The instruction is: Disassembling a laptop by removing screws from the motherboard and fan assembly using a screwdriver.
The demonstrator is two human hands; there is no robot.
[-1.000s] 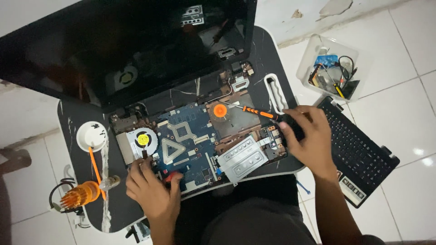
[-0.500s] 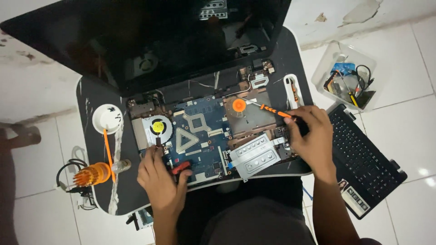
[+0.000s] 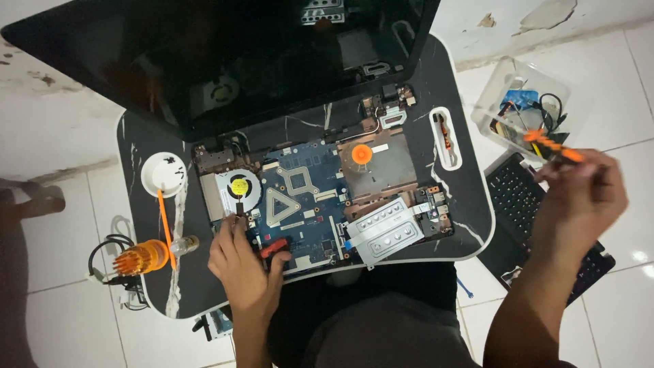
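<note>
An opened laptop with its blue circuit board and cooling fan bare lies on a small black table, its dark screen tilted back. My left hand rests on the board's near left part, fingertips beside the fan, with a small red and black tool under the fingers. My right hand is off to the right of the table, above a detached black keyboard, and holds an orange-handled screwdriver. An orange round piece sits on the laptop's upper right area.
A clear plastic box of cables and small parts stands on the white tiled floor at the right. On the table's left edge are a white round cup, an orange stick and an orange ribbed tool. My dark-clothed lap is below the table.
My right hand has lifted the screwdriver off the laptop and swung right, out over the keyboard near the plastic box. The left hand stays on the board near the fan.
</note>
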